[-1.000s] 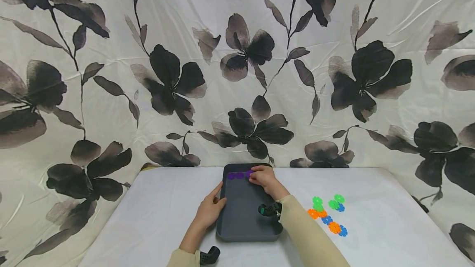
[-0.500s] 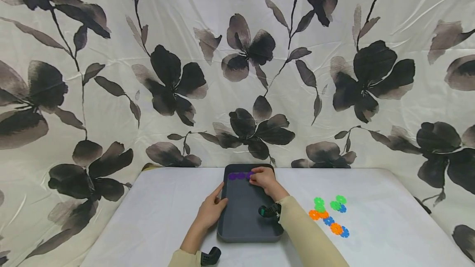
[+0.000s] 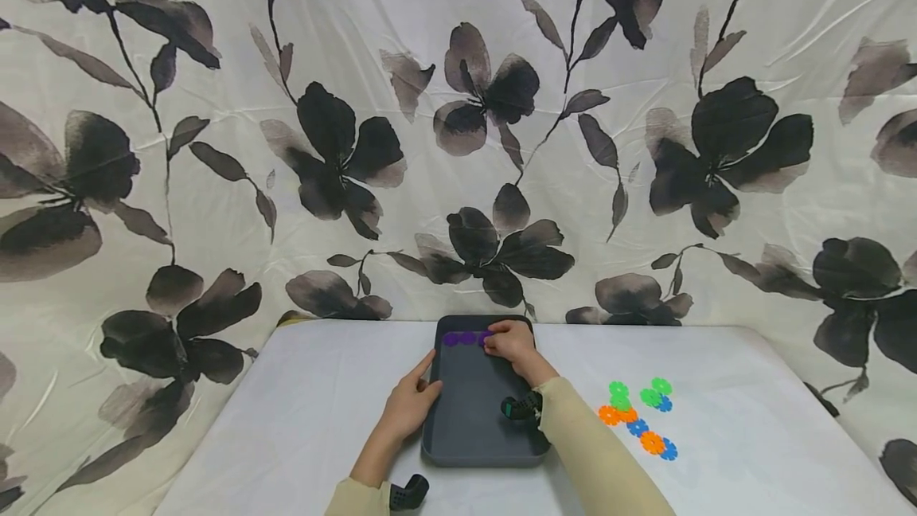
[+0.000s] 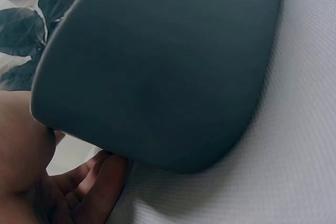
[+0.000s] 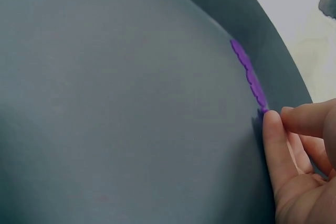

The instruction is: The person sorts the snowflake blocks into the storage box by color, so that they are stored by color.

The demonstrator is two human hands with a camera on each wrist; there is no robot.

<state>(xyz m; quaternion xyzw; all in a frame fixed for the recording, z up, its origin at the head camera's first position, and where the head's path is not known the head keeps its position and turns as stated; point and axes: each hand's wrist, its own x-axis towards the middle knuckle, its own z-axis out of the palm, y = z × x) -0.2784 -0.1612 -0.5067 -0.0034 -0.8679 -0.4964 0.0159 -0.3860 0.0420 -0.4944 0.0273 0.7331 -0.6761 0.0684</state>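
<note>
A dark grey tray stands upright-lengthwise on the white table. My left hand holds its left side, the thumb at the rim; in the left wrist view the fingers curl low beside the outer wall. At the tray's far end my right hand pinches a purple notched plastic disc between thumb and fingertips, mostly covered by them. Two more purple discs lie to its left in a row along the far wall. Seen edge-on in the right wrist view, the purple row lies on the tray floor.
Right of the tray, several green discs, orange discs and blue discs lie loose on the white table, some overlapping. A floral cloth hangs behind the table's far edge. Black cameras sit at both wrists.
The right hand stays at the far end of the tray, with the purple disc at its fingertips settling level with the row. The left hand keeps its place; the head view shifts slightly.
</note>
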